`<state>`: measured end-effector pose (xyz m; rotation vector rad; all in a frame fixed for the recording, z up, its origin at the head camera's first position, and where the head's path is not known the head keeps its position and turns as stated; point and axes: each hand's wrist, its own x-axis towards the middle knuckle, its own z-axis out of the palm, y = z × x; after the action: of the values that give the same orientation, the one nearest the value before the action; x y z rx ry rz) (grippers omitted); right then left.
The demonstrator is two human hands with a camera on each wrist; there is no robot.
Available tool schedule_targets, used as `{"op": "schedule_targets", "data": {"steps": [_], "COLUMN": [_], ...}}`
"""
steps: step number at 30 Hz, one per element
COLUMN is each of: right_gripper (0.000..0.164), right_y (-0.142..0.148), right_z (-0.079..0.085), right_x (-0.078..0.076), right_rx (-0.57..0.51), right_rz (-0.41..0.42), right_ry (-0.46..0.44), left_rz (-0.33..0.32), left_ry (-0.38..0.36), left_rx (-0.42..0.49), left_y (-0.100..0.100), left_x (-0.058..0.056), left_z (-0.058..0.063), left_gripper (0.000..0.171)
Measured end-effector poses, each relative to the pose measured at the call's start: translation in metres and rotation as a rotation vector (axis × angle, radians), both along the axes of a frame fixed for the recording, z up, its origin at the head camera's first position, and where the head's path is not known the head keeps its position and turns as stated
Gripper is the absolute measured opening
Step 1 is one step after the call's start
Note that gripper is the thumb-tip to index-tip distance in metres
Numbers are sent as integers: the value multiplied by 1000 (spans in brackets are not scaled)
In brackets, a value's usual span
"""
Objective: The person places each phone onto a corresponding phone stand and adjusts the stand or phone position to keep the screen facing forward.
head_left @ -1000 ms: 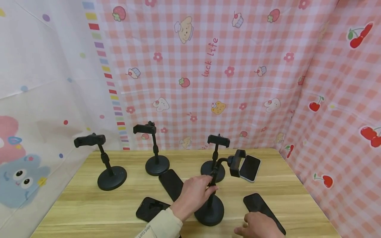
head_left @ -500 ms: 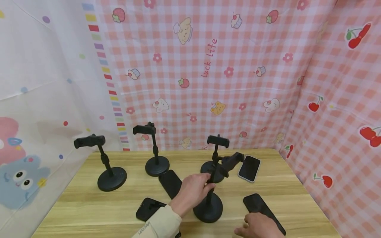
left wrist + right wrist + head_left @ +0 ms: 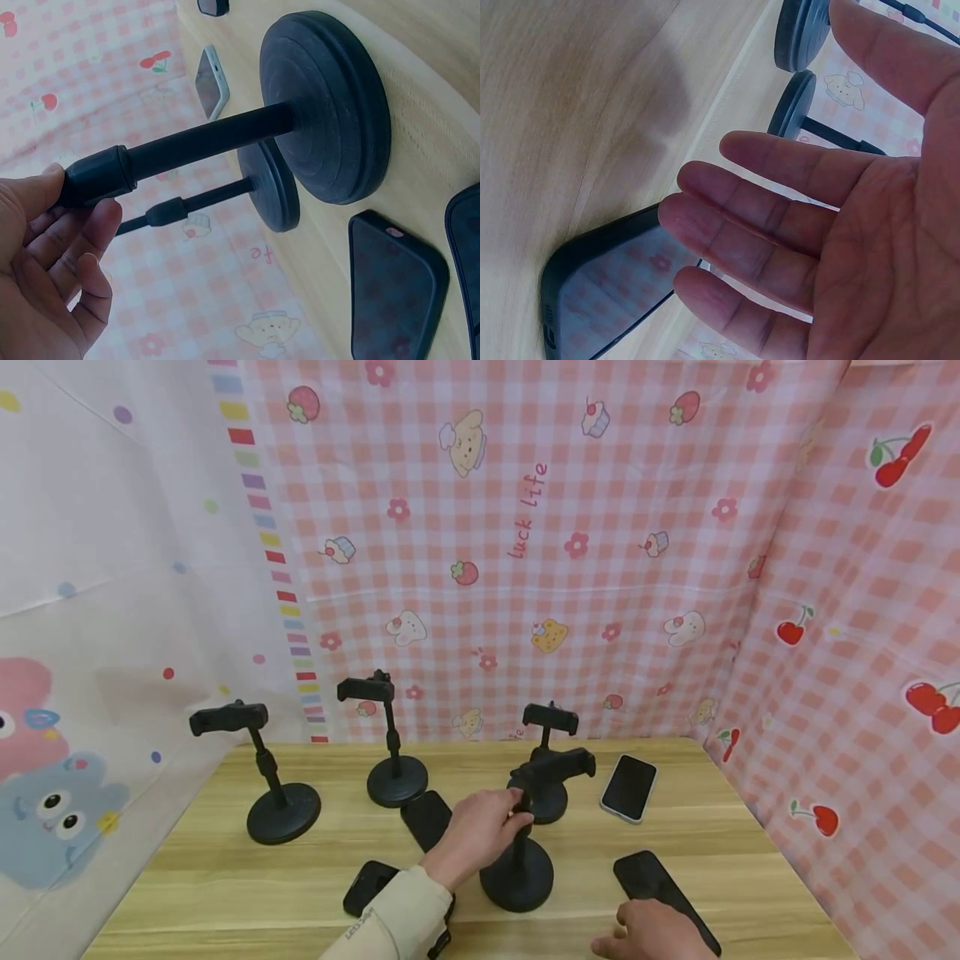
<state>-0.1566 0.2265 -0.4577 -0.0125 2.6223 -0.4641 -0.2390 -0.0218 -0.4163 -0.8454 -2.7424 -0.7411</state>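
My left hand (image 3: 476,831) pinches the post of a black phone stand (image 3: 517,881) between thumb and fingers. In the left wrist view they grip the collar (image 3: 101,176) at the post's upper part; the round base lies at the other end. The stand's clamp (image 3: 558,767) is tilted and overlaps another stand behind it. My right hand (image 3: 656,931) hovers with fingers loosely extended over the near end of a dark phone (image 3: 652,881). Nothing lies in its palm in the right wrist view, and whether it touches the phone I cannot tell.
Three more black phone stands (image 3: 281,814), (image 3: 397,781), (image 3: 550,718) stand along the back of the wooden table (image 3: 720,827). A light-edged phone (image 3: 630,787) lies at back right. Dark phones (image 3: 426,818), (image 3: 369,887) lie around my left forearm, which partly covers them. Patterned cloth surrounds the table.
The clamp on the held stand has swung from the right side to nearly crosswise. The stand and my left hand have shifted slightly left and away. My right hand has stayed in place.
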Motion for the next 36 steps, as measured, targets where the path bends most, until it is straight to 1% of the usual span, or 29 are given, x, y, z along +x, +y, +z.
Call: {"op": "schedule_targets", "data": {"steps": [4,8,11,19,25,29,36], "right_gripper": [51,51,51,50,47,47,47], "right_y": [-1,0,1,2,0,0,0], "right_z": [0,-2,-4,-7,-7,-6,-4], "right_x": [1,1,0,-2,-1,-1,-1], "right_rx": [9,15,15,10,13,21,35], "right_rz": [3,12,16,24,33,37,48], "right_ry": [6,18,17,11,13,19,37], "left_rz": [-3,-16,-26,-47,-66,-64,-46], "left_ry": [-19,-56,-67,-33,-41,-49,16], "left_rx": [4,32,43,36,55,67,57], "left_y": [-2,-4,-6,-6,-7,-8,-6], "left_x": [-4,-6,-8,-15,-18,-18,-18], "left_z": [0,1,1,-1,-2,-2,-3], "left_gripper": [16,15,13,11,9,10,10]}}
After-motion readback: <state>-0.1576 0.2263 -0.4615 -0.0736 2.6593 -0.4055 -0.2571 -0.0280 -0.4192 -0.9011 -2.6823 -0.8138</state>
